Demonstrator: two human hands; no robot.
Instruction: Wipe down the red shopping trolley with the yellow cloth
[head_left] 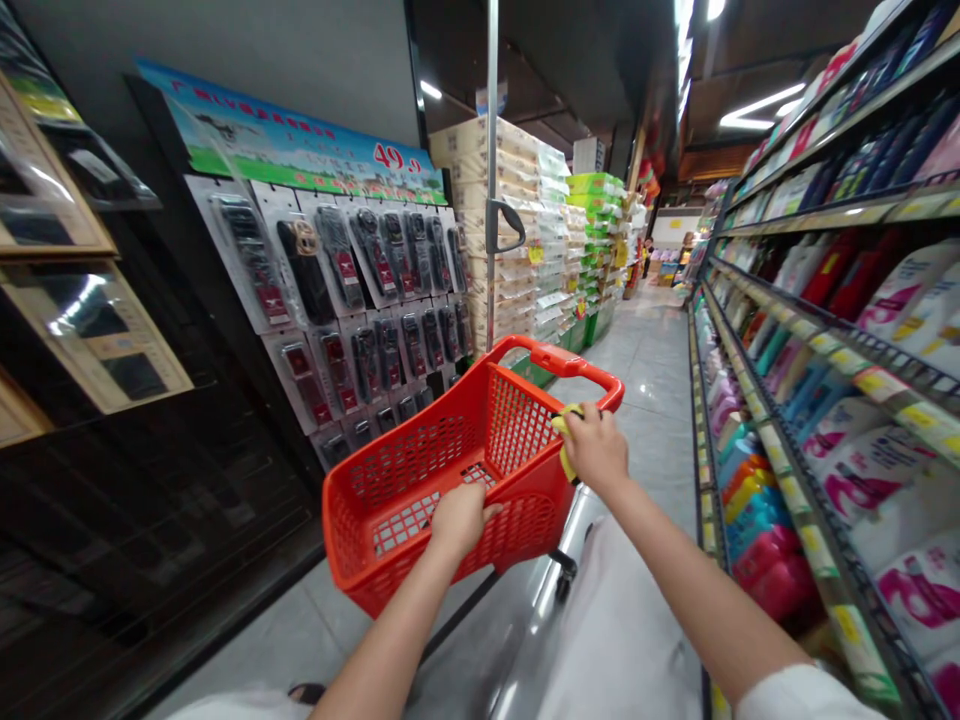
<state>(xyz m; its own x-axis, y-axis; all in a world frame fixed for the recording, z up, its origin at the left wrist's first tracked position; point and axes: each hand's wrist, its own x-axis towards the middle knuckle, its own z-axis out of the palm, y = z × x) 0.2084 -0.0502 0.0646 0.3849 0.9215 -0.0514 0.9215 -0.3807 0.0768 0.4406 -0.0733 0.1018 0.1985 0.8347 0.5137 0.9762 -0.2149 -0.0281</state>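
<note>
A red plastic shopping cart point(540, 480) stands before me, tilted in my view, with nothing visible in its basket. My left hand point(459, 520) is closed over the near side rim, its fingers inside the basket and its thumb outside. In my right hand point(598, 447) is a yellow cloth point(568, 455) with a dark edge, bunched in the fingers. That hand is at the cart's corner, just below the red push handle point(555, 358). Whether the cloth presses on the plastic there I cannot tell.
Packaged belts point(390, 250) hang on a wall display at left, under a blue sign point(300, 140). Behind the cart rises a metal pole point(492, 120), with stacked tissue packs point(517, 200) beyond. Shelves of bottles point(847, 380) line the right. A grey tiled aisle point(652, 350) runs ahead.
</note>
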